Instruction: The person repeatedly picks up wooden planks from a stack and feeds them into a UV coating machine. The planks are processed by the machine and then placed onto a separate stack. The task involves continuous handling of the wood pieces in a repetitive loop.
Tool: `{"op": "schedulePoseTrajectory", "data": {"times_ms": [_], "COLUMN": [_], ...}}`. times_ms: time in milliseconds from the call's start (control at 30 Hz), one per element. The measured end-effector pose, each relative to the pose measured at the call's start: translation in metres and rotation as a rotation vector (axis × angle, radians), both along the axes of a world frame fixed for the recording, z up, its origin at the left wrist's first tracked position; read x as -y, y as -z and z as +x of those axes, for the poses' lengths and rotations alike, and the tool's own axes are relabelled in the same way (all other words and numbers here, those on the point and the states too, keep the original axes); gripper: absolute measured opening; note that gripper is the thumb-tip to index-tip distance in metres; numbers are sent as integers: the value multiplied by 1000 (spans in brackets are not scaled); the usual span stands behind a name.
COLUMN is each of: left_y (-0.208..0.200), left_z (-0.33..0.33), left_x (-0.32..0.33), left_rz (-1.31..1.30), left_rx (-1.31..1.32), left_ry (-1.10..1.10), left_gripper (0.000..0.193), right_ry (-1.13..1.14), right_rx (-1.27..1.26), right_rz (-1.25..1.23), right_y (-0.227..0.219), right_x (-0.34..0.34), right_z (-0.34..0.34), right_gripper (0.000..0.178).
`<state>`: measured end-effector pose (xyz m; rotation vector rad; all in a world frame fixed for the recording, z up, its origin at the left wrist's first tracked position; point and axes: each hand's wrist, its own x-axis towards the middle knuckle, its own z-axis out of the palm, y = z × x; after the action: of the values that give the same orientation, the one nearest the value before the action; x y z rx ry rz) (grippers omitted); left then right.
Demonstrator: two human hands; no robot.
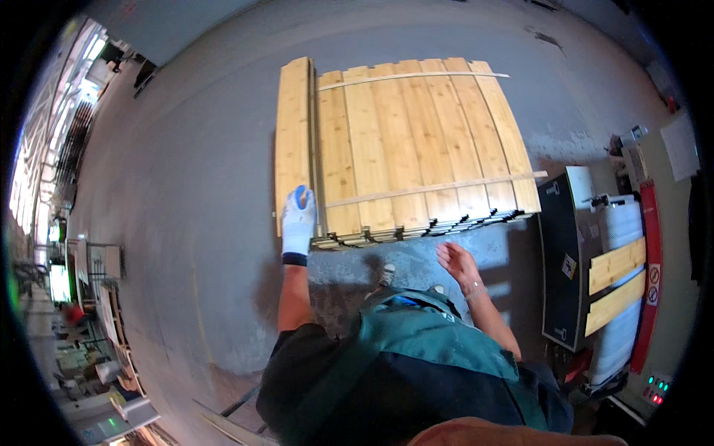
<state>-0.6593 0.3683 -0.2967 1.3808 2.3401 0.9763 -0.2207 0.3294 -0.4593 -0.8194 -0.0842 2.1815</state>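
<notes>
My left hand [299, 221], in a white and blue glove, is at the near end of the leftmost wooden board [293, 119]. Its fingers are bent and seem to grip the board, though their tips are partly hidden. That board lies along the left side of a layered stack of knotty wooden boards [405, 130], parted from it by a dark gap. Without a glove, my right hand [457, 262] hovers off the stack's near edge. Nothing shows in its loosely bent fingers.
Two thin wooden strips lie across the stack, a far strip [416, 76] and a near strip [446, 186]. To the right stand a dark panel [561, 267] and a bubble-wrap roll [623, 223], with two short boards [617, 266] beside them. Grey floor [186, 163] surrounds the stack.
</notes>
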Motion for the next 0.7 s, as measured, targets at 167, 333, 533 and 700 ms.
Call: {"op": "schedulePoseTrajectory", "data": {"times_ms": [167, 333, 533, 700], "left_y": [43, 47, 38, 43], "left_z": [-104, -118, -75, -24], "left_x": [24, 28, 20, 12], "left_rz": [-236, -129, -203, -43], "left_rx": [-319, -173, -58, 790], "left_ry": [-46, 46, 204, 258], "left_gripper": [44, 39, 35, 40], "right_ry": [-351, -625, -564, -492], "right_rx": [223, 334, 854, 928], "right_rz": [175, 403, 633, 737], "right_y": [-51, -66, -75, -88], "right_x": [-88, -104, -102, -120], "right_z": [-182, -311, -339, -248], "right_gripper": [24, 26, 61, 55]}}
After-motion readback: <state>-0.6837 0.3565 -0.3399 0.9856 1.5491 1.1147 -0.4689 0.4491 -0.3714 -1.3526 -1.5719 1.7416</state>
